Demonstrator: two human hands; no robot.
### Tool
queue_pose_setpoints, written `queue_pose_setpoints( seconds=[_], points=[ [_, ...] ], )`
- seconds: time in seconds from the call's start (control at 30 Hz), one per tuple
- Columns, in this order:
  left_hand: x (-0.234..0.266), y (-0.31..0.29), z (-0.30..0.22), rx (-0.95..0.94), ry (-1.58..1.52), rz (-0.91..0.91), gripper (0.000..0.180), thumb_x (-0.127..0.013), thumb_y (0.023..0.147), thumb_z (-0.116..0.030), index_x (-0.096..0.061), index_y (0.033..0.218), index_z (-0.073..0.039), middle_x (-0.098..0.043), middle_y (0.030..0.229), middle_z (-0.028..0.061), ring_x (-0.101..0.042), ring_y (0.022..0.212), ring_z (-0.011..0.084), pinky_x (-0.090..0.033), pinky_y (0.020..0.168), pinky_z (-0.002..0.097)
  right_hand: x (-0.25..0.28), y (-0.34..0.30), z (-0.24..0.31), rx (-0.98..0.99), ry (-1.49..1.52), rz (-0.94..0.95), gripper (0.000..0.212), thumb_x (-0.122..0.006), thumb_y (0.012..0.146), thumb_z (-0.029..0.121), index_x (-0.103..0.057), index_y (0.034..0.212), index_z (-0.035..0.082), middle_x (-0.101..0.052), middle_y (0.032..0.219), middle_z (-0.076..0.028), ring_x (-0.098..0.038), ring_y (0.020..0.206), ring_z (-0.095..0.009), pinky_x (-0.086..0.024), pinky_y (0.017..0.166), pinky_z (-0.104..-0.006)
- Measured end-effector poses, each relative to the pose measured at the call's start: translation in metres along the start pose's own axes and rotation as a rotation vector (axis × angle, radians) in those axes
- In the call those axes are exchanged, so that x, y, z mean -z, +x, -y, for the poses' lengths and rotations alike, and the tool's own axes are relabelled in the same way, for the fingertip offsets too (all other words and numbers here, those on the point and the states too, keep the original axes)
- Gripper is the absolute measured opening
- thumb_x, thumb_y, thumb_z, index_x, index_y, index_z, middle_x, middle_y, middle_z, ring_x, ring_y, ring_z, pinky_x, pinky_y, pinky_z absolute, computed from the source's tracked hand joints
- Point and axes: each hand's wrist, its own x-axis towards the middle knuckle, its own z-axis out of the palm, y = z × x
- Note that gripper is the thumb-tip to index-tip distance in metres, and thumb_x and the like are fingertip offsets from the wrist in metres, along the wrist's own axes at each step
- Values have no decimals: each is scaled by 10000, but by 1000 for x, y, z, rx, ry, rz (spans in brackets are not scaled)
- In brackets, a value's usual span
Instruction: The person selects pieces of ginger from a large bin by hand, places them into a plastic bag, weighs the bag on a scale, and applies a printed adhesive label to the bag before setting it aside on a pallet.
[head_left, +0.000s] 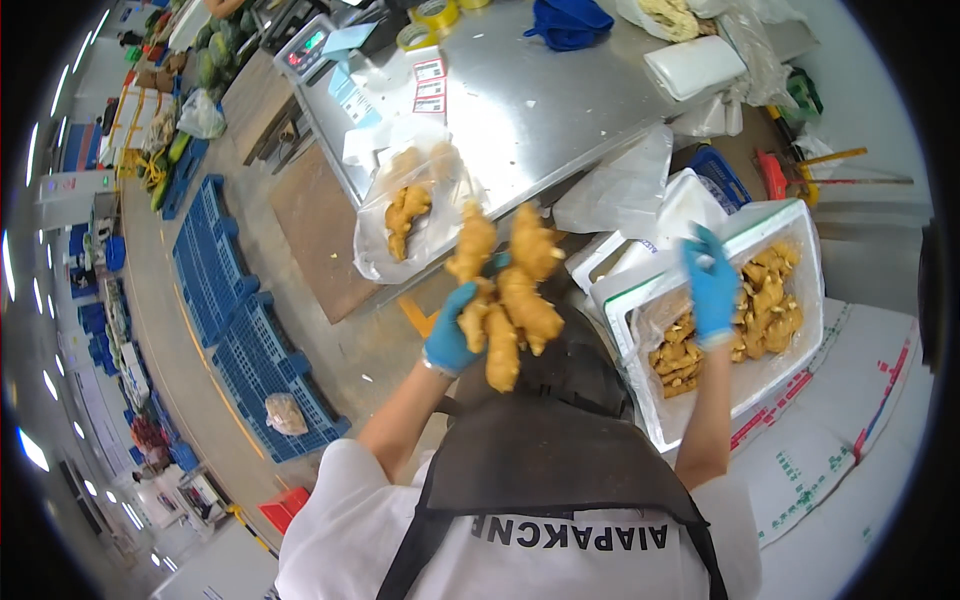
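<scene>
My left hand (453, 335), in a blue glove, is closed round a large, knobbly ginger root (522, 290) with several branches, raised in front of the dark apron. Part of the grip is hidden behind the root. At the right, my blue-gloved right hand (713, 295) is over a white foam box (640, 395). Its fingers look apart and hold nothing I can see. Inside the box, several ginger roots (770, 315) lie on a clear liner. On the near left corner of the steel table, a clear plastic bag (372, 245) holds more ginger (405, 215).
The steel table (520, 130) bears a scale (308, 48), printed labels (430, 88), tape rolls (418, 37) and a blue cloth (568, 22). Blue pallets (215, 255) lie on the floor at the left. Wrapped white boxes (815, 440) stand at the right.
</scene>
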Motion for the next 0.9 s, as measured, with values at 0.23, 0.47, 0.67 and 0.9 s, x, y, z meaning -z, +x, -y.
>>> queue_pose_setpoints(
  seconds=[0.23,0.47,0.67,0.9],
  points=[
    [73,8,-72,-350,-281,-183,468,-584,909,-448,-567,1234,-112,-566,1275,101,-534,1196,288,-425,1028,490,-294,5,54,413,-205,522,834,-770,738,340,-386,1430,76,-515,1343,-166,-574,1108,-404,-492,902,-457],
    [99,47,-155,-453,-371,-195,488,-580,902,-461,-571,1238,-108,-556,1306,93,-504,1233,287,-393,1062,474,-302,43,166,-91,516,876,260,-629,916,279,-707,1001,46,-508,623,14,-463,533,-52,-410,487,-224],
    [112,99,-188,-377,-285,-255,443,-696,870,-282,-549,1252,-112,-558,1265,95,-519,1207,282,-445,1007,502,-309,35,160,-392,450,929,272,-575,945,284,-711,996,54,-553,642,1,-466,500,-67,-404,489,-242],
    [110,91,-205,-94,-240,-375,431,-607,902,-163,-489,1303,-60,-537,1258,118,-538,1156,302,-475,943,530,-299,42,181,-270,564,690,341,-528,957,280,-659,1178,57,-522,642,6,-387,480,-66,-392,539,-237]
  ],
)
